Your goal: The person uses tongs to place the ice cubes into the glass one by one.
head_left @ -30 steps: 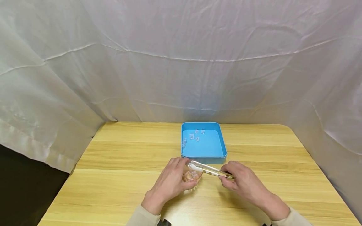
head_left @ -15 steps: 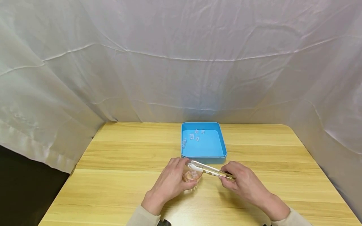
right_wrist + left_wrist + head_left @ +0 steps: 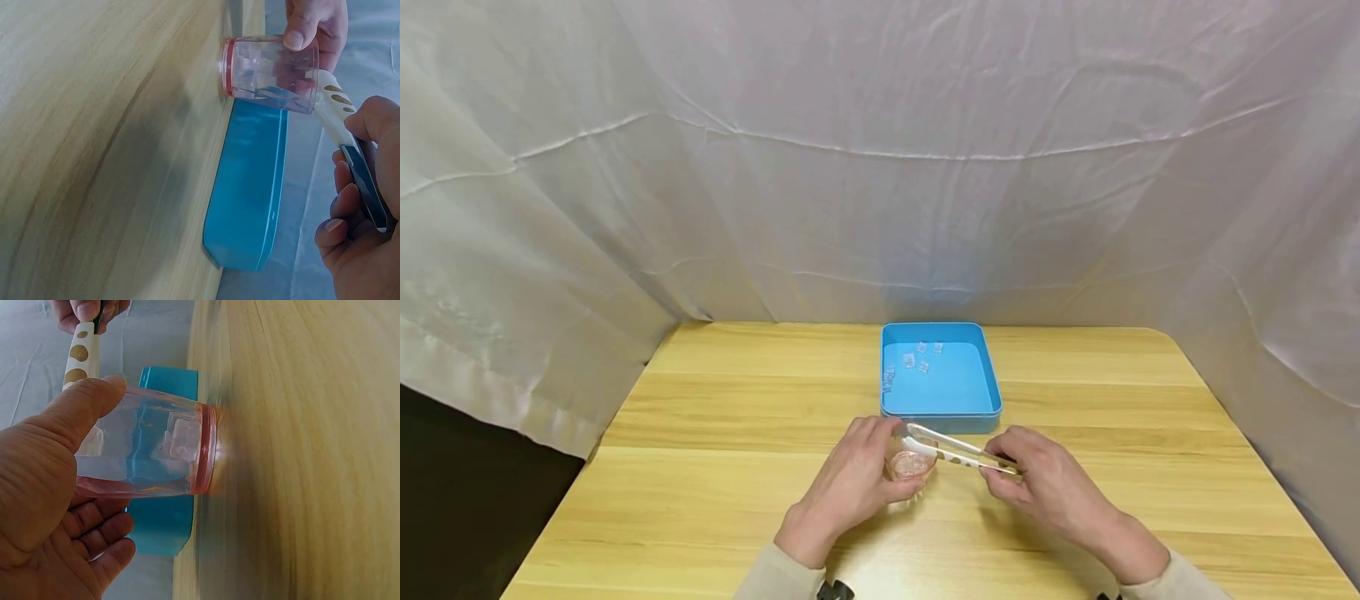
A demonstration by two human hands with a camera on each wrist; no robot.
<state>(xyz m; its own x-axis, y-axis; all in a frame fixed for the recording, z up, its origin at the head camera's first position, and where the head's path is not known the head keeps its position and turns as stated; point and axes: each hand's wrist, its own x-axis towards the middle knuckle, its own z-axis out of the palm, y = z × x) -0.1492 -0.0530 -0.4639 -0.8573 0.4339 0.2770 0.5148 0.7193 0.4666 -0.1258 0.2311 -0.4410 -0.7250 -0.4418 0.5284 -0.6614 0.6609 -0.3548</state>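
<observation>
A see-through pinkish cup (image 3: 912, 463) stands upright on the table, and my left hand (image 3: 850, 479) grips it around the side. Clear ice-like cubes (image 3: 185, 439) lie at its bottom in the left wrist view; another clear piece (image 3: 94, 442) shows near the mouth, partly behind my thumb. My right hand (image 3: 1048, 479) holds white tongs (image 3: 951, 457) with gold spots. Their tips reach over the cup's mouth; whether they pinch anything is too small to tell. Just behind the cup sits a shallow blue box (image 3: 958, 387) with several clear cubes (image 3: 909, 361) inside.
The wooden table (image 3: 737, 400) spreads to both sides of the hands. A pale grey curtain (image 3: 880, 208) hangs along its back and sides. The box's near wall stands close behind the cup and tongs.
The clear piece seen earlier inside the cup, below the tongs, no longer shows there; the cup's patterned bottom shows instead. Both hands and the tongs stay almost still.
</observation>
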